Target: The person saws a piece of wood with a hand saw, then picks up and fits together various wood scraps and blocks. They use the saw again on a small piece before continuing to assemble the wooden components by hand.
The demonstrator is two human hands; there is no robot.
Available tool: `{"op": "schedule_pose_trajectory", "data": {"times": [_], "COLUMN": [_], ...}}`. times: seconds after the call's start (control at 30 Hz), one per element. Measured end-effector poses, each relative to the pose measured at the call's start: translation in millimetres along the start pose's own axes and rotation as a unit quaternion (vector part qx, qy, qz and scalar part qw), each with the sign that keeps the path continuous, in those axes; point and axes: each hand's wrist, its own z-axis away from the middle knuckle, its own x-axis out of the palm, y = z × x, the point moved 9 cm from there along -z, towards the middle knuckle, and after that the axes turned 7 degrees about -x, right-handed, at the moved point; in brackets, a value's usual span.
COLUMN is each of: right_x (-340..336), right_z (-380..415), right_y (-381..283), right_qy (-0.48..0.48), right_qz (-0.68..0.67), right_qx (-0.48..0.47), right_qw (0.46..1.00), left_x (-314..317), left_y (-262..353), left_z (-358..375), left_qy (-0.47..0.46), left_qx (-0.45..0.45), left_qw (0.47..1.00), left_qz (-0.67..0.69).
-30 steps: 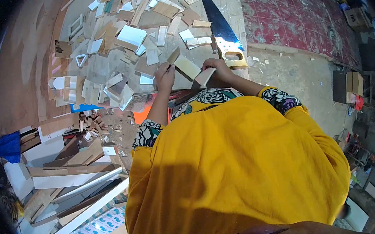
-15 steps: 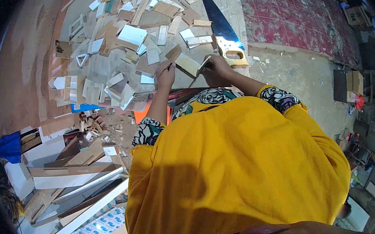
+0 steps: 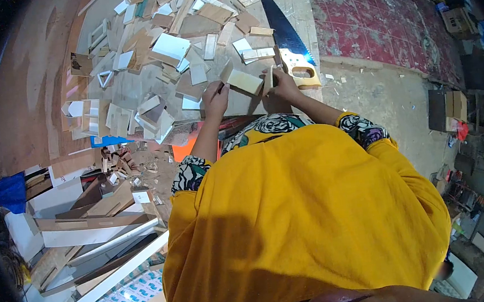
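On the worktable's near edge lies a pale wooden piece [image 3: 245,81], with a thin upright panel [image 3: 226,70] at its left end. My right hand [image 3: 285,86] is closed on a thin wooden piece [image 3: 268,81], which stands nearly upright at the right end of the pale piece. My left hand [image 3: 215,97] is closed beside the left end, fingers pressed together; what they hold, if anything, is too small to make out. A handsaw [image 3: 287,29] with a pale handle lies just beyond my right hand.
Many wood and white-faced offcuts [image 3: 171,48] cover the worktable [image 3: 298,8]. Several small box-like wooden assemblies [image 3: 155,117] stand at its near left edge. Boards and scrap [image 3: 93,221] are piled on the floor at lower left. A red tiled floor [image 3: 375,24] lies to the right.
The thin piece in my right hand has turned from a slant to nearly upright. The pale piece has shifted slightly, and its left panel has swung more upright. My left hand has barely moved.
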Motion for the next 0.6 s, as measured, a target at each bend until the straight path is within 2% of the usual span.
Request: {"op": "schedule_pose_trajectory", "data": {"times": [0.03,0.07,0.13,0.23,0.33,0.4,0.43,0.5,0.6], "right_x": [2.2,2.7,-2.6,-6.1,-7.0,-8.0,-7.7,-8.4,-5.8], "right_z": [0.8,2.6,8.9,11.4,8.5,7.9,8.3,9.2,10.7], "right_y": [3.0,8.5,-8.4,-25.7,-27.6,-24.5,-21.1,-24.3,-22.7], "right_qy": [-0.001,-0.001,0.024,0.05,0.041,0.037,0.032,0.034,0.032], "right_qz": [-0.068,-0.067,0.04,0.114,0.082,0.061,0.04,0.026,-0.013], "right_qx": [-0.013,-0.013,-0.092,-0.107,-0.072,-0.051,-0.03,-0.024,-0.003], "right_qw": [0.998,0.998,0.995,0.986,0.993,0.996,0.998,0.999,0.999], "left_x": [-0.1,-2.0,-6.7,-7.7,-7.8,-6.1,-5.8,-2.5,-6.0], "left_y": [0.7,-0.5,7.5,12.5,7.5,15.8,15.8,4.0,7.9], "left_z": [0.6,1.9,5.5,9.6,8.0,6.3,6.9,8.0,10.1], "left_qy": [0.0,0.015,0.03,0.029,0.042,0.039,0.039,0.011,0.01], "left_qx": [0.0,-0.014,-0.028,-0.057,-0.071,-0.006,-0.006,-0.085,-0.095], "left_qw": [1.0,1.0,0.998,0.998,0.996,0.998,0.998,0.992,0.995], "left_qz": [0.0,0.021,0.042,0.03,0.025,-0.05,-0.05,0.091,0.041]}}
